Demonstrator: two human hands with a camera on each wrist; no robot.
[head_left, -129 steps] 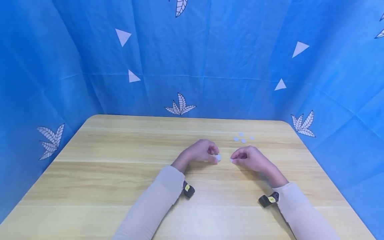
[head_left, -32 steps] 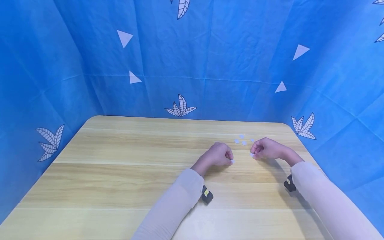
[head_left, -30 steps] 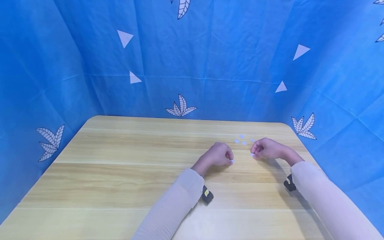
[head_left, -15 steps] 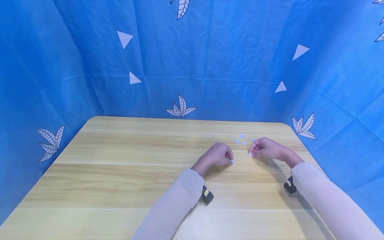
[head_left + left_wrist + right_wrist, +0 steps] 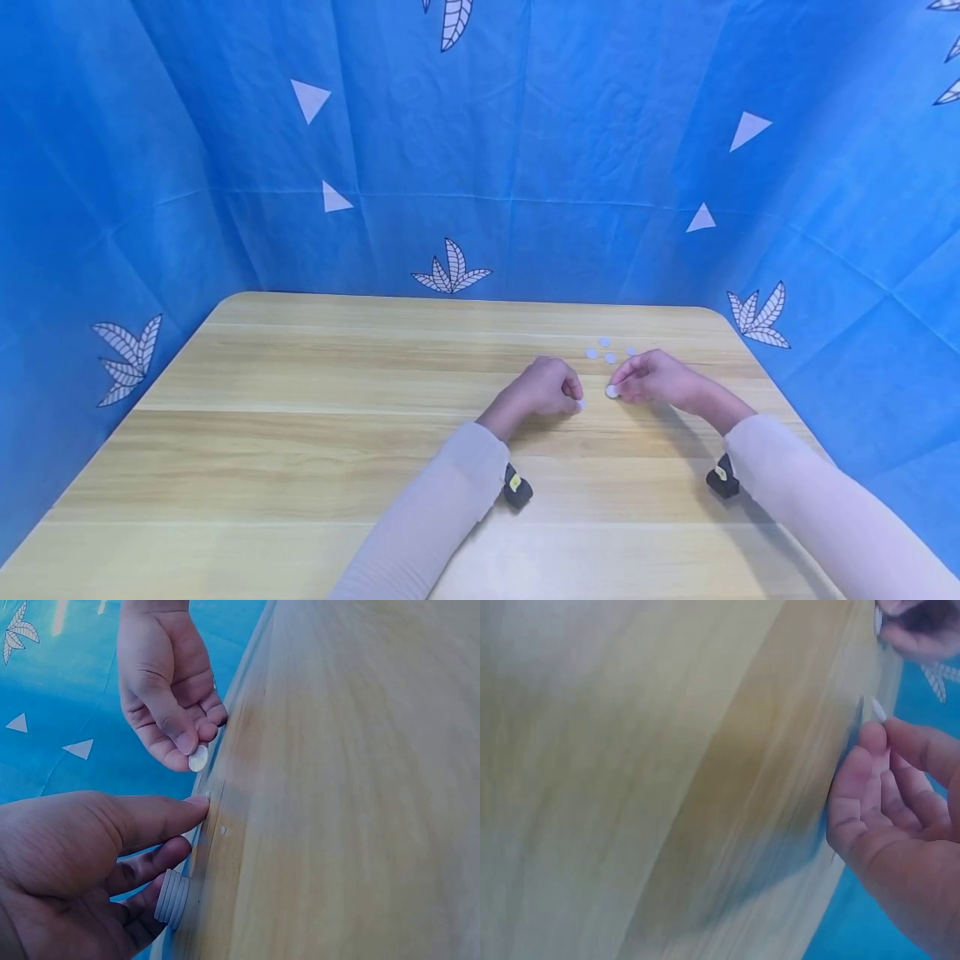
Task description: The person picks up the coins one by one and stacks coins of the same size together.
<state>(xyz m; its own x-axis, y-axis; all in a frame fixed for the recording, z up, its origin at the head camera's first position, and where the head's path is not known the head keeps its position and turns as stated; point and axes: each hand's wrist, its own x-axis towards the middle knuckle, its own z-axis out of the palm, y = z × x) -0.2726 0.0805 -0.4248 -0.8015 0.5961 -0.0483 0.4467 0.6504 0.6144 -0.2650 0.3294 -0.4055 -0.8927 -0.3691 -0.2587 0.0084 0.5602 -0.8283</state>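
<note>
The left hand [image 5: 542, 387] stands low over the table [image 5: 337, 392], fingers curled and thumb reaching toward the tabletop. In the left wrist view a short stack of thin white coin-like discs [image 5: 173, 899] sits against its curled fingers; the head view shows only a white bit [image 5: 581, 404] at the fingertips. A little to the right, the right hand [image 5: 660, 379] pinches one white disc [image 5: 612, 391] between thumb and fingertips. The disc's round face shows in the left wrist view, its thin edge in the right wrist view. A narrow gap separates the hands.
Several loose white discs [image 5: 610, 358] lie flat and spread apart on the table beyond the hands. A blue patterned curtain [image 5: 487, 150] hangs behind and along both sides of the table. Small black cameras [image 5: 517, 490] sit at both wrists.
Over the last second my right hand has moved left with its disc, closer to the left hand. Both hands stand farther right than 4.3 seconds ago. The loose discs have not moved.
</note>
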